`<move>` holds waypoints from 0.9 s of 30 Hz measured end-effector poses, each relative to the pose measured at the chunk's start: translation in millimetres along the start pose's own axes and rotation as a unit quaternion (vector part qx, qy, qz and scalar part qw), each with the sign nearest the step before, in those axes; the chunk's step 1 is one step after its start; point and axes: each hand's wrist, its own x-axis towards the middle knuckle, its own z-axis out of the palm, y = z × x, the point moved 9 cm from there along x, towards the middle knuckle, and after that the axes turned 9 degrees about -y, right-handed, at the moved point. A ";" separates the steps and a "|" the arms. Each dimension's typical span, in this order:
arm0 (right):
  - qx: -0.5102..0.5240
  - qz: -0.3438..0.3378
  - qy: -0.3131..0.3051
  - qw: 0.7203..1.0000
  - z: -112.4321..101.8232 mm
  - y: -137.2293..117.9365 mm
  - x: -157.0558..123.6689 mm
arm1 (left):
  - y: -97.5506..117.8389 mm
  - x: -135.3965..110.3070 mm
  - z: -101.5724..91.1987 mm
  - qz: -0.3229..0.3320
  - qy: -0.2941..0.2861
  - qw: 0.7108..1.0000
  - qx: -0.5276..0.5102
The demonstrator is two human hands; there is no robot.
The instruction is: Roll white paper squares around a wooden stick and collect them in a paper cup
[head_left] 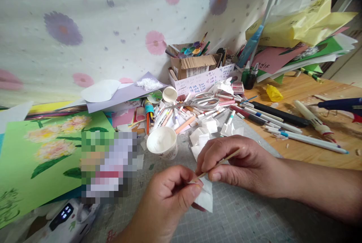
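Worktop (311, 148) of pale wood runs across the view, its near part covered by a grey gridded cutting mat (243, 216). On the left lies a green sheet (42, 152) painted with pale flowers. Both hands meet low over the mat. The right hand (237, 163) has its fingers drawn narrow, thumb and forefinger pinching a wooden stick (226, 159) that slants up to the right across the knuckles. The left hand (169, 194) is curled almost into a fist, thumb pressed to forefinger on the stick's lower end and on a piece of white paper (206, 197), which hangs below the fingers just above the mat. At the back a cardboard box (192, 65) holds brushes and pens. Leaning in front of it is a white card (203, 80) with handwritten rows, seemingly figures, too small to read. A paper cup (162, 142) stands just beyond the left hand, and scissors (203, 101) lie farther back among the pens.
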 end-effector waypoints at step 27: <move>-0.086 -0.022 -0.065 0.994 13.3 -13.1 3.8 | 3.6 4.7 -0.2 0.003 0.015 0.998 0.062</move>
